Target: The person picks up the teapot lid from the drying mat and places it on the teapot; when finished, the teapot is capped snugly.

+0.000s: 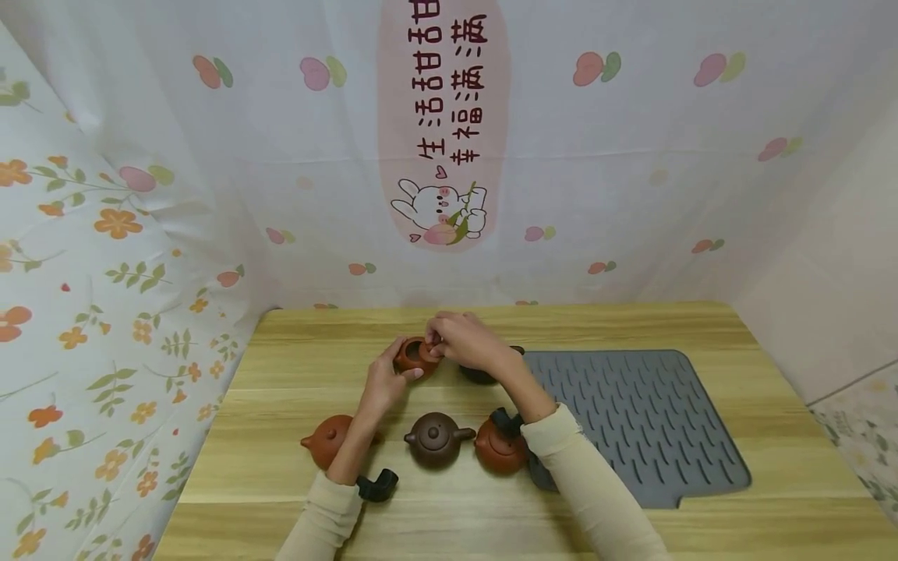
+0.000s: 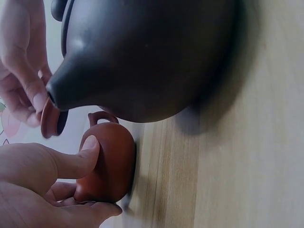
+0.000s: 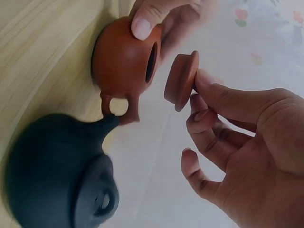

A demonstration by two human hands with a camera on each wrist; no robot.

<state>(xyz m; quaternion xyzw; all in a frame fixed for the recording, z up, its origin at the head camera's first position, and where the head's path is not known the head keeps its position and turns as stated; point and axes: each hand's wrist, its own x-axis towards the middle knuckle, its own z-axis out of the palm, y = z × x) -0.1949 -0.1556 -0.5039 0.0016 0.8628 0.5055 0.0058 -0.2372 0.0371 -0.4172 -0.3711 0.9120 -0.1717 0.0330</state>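
My left hand (image 1: 382, 383) grips a small orange-brown clay teapot (image 3: 118, 59), thumb on its side and fingers around its spout end. The pot's round mouth is uncovered and tips a little toward the wall. My right hand (image 1: 468, 341) pinches the teapot's lid (image 3: 182, 80) by the knob between thumb and fingers. In the right wrist view the lid is held apart from the pot, just off its mouth. A dark teapot (image 3: 47, 166) stands close by, its spout overlapping the small pot's handle in that view; my right hand partly hides it in the head view.
Nearer on the wooden table (image 1: 266, 514) stand a purple-brown teapot (image 1: 433, 446) and two orange teapots, left (image 1: 328, 441) and right (image 1: 500, 456), partly hidden by my arms. A grey ridged mat (image 1: 645, 425) lies at right. Printed cloth (image 1: 316, 171) hangs behind the table.
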